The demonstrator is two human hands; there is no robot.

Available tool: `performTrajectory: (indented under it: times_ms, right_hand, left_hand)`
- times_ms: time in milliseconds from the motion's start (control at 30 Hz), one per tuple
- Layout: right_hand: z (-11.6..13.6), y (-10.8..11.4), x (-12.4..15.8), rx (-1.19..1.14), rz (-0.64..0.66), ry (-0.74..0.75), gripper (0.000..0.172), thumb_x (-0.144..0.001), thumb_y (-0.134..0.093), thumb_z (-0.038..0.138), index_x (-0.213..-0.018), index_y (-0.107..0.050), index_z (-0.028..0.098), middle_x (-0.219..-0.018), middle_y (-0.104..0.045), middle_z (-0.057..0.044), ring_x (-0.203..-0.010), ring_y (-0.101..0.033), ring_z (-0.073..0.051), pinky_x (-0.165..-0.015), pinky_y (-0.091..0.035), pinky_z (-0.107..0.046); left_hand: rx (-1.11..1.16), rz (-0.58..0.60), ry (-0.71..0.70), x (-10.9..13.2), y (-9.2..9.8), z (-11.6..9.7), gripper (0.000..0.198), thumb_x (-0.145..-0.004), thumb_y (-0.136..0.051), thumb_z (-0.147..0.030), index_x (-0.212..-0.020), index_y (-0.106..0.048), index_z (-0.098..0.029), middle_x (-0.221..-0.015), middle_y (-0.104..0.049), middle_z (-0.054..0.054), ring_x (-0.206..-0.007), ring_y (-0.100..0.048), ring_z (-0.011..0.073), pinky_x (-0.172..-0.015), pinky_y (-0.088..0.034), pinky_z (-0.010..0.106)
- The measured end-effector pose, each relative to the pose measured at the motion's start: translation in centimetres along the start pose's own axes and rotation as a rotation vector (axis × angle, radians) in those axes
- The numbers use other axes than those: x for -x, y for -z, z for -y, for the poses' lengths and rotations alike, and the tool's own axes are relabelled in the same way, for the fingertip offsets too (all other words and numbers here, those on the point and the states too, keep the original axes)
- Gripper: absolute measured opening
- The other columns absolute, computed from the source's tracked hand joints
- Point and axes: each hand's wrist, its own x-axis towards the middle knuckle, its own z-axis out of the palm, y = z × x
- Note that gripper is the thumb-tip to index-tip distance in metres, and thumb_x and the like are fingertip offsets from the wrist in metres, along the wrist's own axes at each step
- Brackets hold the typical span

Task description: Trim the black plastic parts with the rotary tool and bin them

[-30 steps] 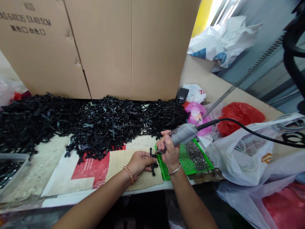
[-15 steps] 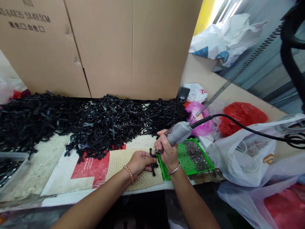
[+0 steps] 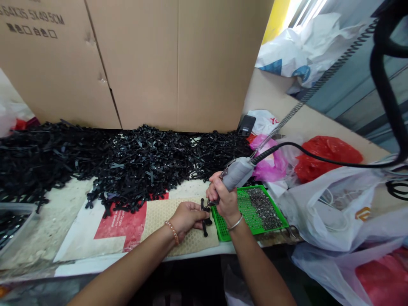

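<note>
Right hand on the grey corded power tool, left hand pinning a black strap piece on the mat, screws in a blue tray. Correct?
Not quite: in the head view the perforated plastic tray with the screws is green. The rest stands: right hand grips the grey corded power tool, left hand holds the black strap piece on the beige honeycomb mat.

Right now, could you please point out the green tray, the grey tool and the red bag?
green tray (image 3: 247,208): head view, bare mesh.
grey tool (image 3: 236,173): head view, body.
red bag (image 3: 328,153): head view, middle.

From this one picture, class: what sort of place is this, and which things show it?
Probably a small assembly workshop: a heap of black parts, a green tray of screws, and a corded driver in the right hand.
</note>
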Motion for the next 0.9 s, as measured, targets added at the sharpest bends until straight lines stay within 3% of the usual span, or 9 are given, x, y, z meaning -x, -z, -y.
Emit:
performTrajectory:
  times_ms: [200,333,433,567,667,900]
  right_hand:
    - [-0.7,0.5,-0.1,-0.026,0.14,-0.062,0.028,-0.081,-0.065,0.044,-0.08,-0.052,0.019,-0.043,-0.036,0.01,-0.035,-0.033,-0.008,-0.04,-0.034,-0.021]
    - [-0.7,0.5,0.1,-0.036,0.155,-0.048,0.025,-0.082,-0.065,0.042,-0.085,-0.055,0.019,-0.043,-0.036,0.01,-0.035,-0.033,-0.008,-0.041,-0.035,-0.021]
    - [0.3,0.8,0.1,-0.046,0.097,0.031,0.024,-0.082,-0.064,0.042,-0.088,-0.056,0.02,-0.044,-0.037,0.01,-0.037,-0.035,-0.009,-0.044,-0.039,-0.022]
    - [1.5,2.4,0.5,-0.01,-0.118,0.19,0.023,-0.082,-0.065,0.041,-0.088,-0.056,0.021,-0.045,-0.038,0.01,-0.039,-0.036,-0.009,-0.047,-0.041,-0.022]
    - [1.1,3.8,1.1,0.063,-0.234,0.162,0.024,-0.081,-0.066,0.041,-0.087,-0.056,0.02,-0.046,-0.039,0.009,-0.039,-0.037,-0.01,-0.045,-0.039,-0.022]
    - [-0.8,5.0,1.8,0.11,-0.228,0.123,0.023,-0.083,-0.068,0.039,-0.089,-0.057,0.02,-0.049,-0.043,0.008,-0.042,-0.04,-0.01,-0.045,-0.039,-0.023]
  left_hand:
    - [0.001,-0.017,0.009,0.0,-0.1,0.0,0.033,-0.046,-0.087,-0.017,-0.059,-0.058,-0.011,-0.058,-0.064,0.004,-0.052,-0.06,0.0129,-0.048,-0.051,0.023]
    - [-0.018,-0.021,0.008,0.1,-0.1,-0.2,0.032,-0.048,-0.086,-0.017,-0.059,-0.057,-0.011,-0.058,-0.064,0.003,-0.051,-0.06,0.0125,-0.049,-0.052,0.023]
    - [0.003,-0.001,-0.003,0.1,0.0,-0.3,0.032,-0.051,-0.086,-0.019,-0.063,-0.057,-0.011,-0.06,-0.065,0.003,-0.054,-0.061,0.0129,-0.05,-0.053,0.024]
    - [-0.014,0.028,-0.003,-0.1,0.1,-0.1,0.032,-0.057,-0.084,-0.023,-0.066,-0.055,-0.012,-0.062,-0.065,0.003,-0.052,-0.061,0.0121,-0.052,-0.054,0.025]
    - [-0.043,0.039,0.004,-0.1,0.1,0.0,0.032,-0.061,-0.083,-0.026,-0.067,-0.055,-0.012,-0.062,-0.065,0.004,-0.053,-0.062,0.013,-0.051,-0.054,0.024]
    - [-0.042,0.043,0.005,0.0,0.2,-0.1,0.033,-0.061,-0.084,-0.027,-0.07,-0.055,-0.013,-0.064,-0.065,0.003,-0.056,-0.065,0.0145,-0.05,-0.052,0.022]
